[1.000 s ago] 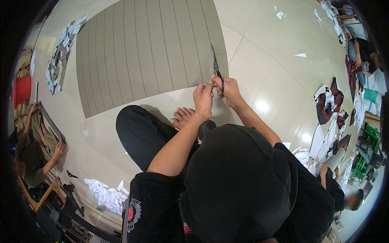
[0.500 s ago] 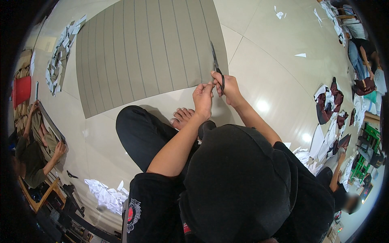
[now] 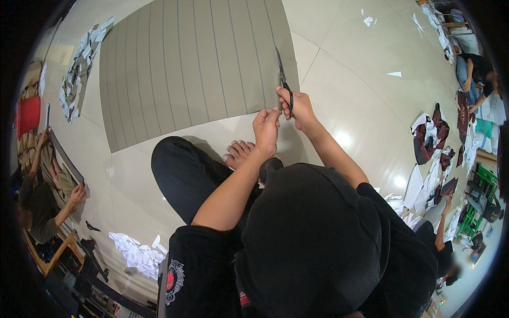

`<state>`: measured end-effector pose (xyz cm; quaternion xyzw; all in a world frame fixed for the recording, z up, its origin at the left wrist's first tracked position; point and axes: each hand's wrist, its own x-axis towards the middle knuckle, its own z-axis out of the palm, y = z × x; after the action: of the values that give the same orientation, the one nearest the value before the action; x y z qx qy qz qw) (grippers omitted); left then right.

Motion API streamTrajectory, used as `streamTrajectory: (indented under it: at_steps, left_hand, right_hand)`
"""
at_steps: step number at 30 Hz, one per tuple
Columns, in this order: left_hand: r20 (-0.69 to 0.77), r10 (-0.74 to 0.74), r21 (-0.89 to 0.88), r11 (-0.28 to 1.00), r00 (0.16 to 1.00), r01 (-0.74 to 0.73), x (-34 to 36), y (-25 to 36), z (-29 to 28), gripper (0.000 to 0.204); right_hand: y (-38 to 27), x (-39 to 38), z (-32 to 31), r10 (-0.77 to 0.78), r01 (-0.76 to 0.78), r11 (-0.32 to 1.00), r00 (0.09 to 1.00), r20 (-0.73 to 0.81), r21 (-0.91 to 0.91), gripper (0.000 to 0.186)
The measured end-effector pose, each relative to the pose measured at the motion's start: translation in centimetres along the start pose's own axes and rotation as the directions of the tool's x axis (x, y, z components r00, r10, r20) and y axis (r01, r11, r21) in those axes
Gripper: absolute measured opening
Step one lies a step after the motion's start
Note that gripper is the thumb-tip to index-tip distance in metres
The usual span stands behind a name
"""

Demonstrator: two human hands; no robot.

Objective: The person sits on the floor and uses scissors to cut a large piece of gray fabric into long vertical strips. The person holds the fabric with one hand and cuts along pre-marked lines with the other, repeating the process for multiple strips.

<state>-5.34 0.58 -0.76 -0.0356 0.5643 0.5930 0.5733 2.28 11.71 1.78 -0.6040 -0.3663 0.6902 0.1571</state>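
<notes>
A large grey-brown sheet (image 3: pixel 169 63) marked with dark parallel lines lies on the floor in front of me. Whether it is cloth or paper I cannot tell. Black-handled scissors (image 3: pixel 282 74) are in my right hand (image 3: pixel 298 110), its fingers wrapped round the handles. Their blades point away from me along the line nearest the sheet's right edge. My left hand (image 3: pixel 265 130) is just to the left, closed in a pinch on the sheet's near edge. The lower blade is partly hidden.
Scraps (image 3: pixel 85 74) lie at the far left and crumpled white paper (image 3: pixel 137 250) at the near left. Maroon-and-white pieces (image 3: pixel 428 135) are heaped on the right. A person (image 3: pixel 45 196) sits at the left with a long dark strip; others work at the right.
My right hand and the scissors have moved slightly farther away from me along the line. My left hand stays nearly in place. People at the right have shifted.
</notes>
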Motion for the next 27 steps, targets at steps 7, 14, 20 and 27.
streamTrajectory:
  at_steps: [7,14,20,27]
  left_hand:
    - [-0.001,0.026,0.023,0.999,1.0,-0.025,0.2,-0.3,0.0,0.021]
    - [-0.008,0.01,0.008,1.0,1.0,-0.01,-0.1,0.2,0.2,0.019]
    - [-0.007,0.002,0.004,1.0,1.0,-0.002,-0.2,0.3,0.2,0.02]
    - [-0.009,0.007,0.019,1.0,1.0,-0.007,0.0,0.1,0.0,0.021]
  right_hand:
    - [0.2,0.1,0.0,-0.009,0.009,1.0,1.0,0.005,0.007,0.039]
    - [0.2,0.0,0.0,-0.019,0.019,1.0,1.0,0.007,0.005,0.038]
    - [0.2,-0.1,0.1,-0.024,0.024,1.0,1.0,0.015,0.012,0.038]
    - [-1.0,0.7,0.4,-0.006,0.006,1.0,1.0,-0.006,0.004,0.042]
